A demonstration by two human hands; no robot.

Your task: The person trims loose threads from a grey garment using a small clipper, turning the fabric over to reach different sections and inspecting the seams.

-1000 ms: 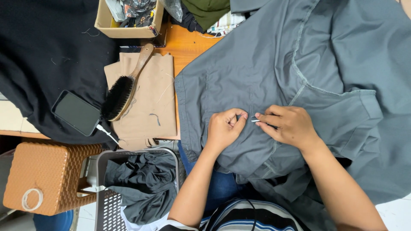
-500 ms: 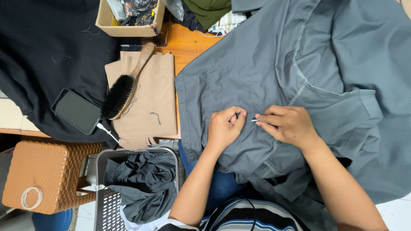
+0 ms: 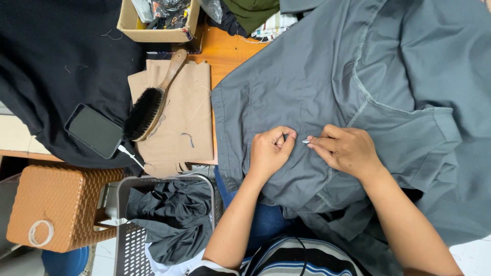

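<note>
A large grey garment is spread over the wooden table and hangs down over my lap. My left hand pinches a small fold of the grey fabric between thumb and fingers. My right hand sits just to its right on the cloth, its fingertips closed on a small thin metal tool whose tip points at the pinched fold. The two hands are nearly touching. What kind of tool it is cannot be made out.
A wooden-handled black brush lies on tan cloth. A dark phone rests on black fabric. A cardboard box stands at the back. Below are a brown woven stool and a grey basket of dark clothes.
</note>
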